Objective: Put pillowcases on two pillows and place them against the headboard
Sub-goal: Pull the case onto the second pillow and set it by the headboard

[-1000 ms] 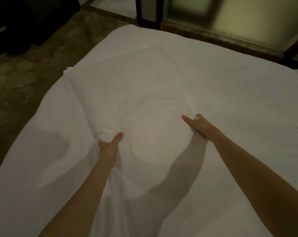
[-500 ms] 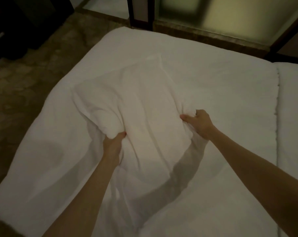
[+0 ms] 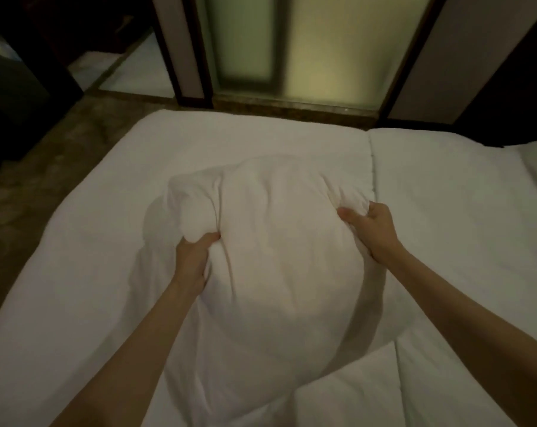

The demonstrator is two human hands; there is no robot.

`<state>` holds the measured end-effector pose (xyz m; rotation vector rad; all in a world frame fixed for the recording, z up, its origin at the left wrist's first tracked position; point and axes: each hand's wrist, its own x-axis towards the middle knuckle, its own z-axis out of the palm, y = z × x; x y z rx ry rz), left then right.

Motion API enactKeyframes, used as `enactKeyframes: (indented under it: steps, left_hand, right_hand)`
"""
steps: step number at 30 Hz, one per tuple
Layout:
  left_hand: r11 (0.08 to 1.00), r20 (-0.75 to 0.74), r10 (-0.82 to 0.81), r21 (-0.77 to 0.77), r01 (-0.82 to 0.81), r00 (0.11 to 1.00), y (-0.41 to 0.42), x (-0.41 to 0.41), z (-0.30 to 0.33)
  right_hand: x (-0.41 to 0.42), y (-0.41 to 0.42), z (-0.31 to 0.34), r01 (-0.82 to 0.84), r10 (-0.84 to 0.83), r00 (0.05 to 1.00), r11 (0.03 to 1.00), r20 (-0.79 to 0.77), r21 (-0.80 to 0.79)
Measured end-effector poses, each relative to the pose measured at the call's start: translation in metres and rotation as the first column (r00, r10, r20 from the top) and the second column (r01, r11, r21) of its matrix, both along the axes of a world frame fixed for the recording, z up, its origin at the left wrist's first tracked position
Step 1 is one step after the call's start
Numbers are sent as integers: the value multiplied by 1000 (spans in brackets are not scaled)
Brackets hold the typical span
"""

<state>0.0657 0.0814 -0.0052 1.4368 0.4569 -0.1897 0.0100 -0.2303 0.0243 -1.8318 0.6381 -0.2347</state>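
A white pillow in a white pillowcase [image 3: 279, 241] is held up off the white bed [image 3: 446, 211], bunched and creased between both hands. My left hand [image 3: 193, 257] clutches its left side with the fingers dug into the fabric. At the upper right corner my right hand [image 3: 369, 229] pinches a fold of the case. The loose lower end of the case trails toward me over the bed. No second pillow shows, and the headboard is out of view.
A seam [image 3: 372, 167] divides the bed cover on the right. Dark patterned floor [image 3: 45, 167] lies to the left. Beyond the bed's far edge stand frosted glass panels [image 3: 307, 47] in dark frames. Dark furniture [image 3: 18, 87] fills the far left.
The pillow has been lifted and gathered up from lying flat on the bed. Both hands tightened their hold and rose, and the view swung right and up toward the glass panels.
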Motion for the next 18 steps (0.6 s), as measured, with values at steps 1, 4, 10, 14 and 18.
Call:
enactKeyframes:
  steps: [1,4,10,14,18]
  left_hand:
    - [1000,16,-30,2,30,999,-16,-15,9]
    - [997,49,-77,7,77,996,-61,-55,28]
    - [991,130,-137,23,135,982,-159,-150,59]
    - [981,128,-193,22,191,973,-222,-203,68]
    - [966,125,-258,32,256,958,-279,-245,72]
  right_hand:
    - [-25,-15,9,26,-26,999,1000,18,5]
    - [-88,-58,25,81,-83,993,996,79,29]
    - [-212,-147,50,138,-140,978,990,152,22]
    - [-283,-204,61,188,-184,970,982,161,-10]
    - [-343,-248,66,254,-242,953,966,180,-44]
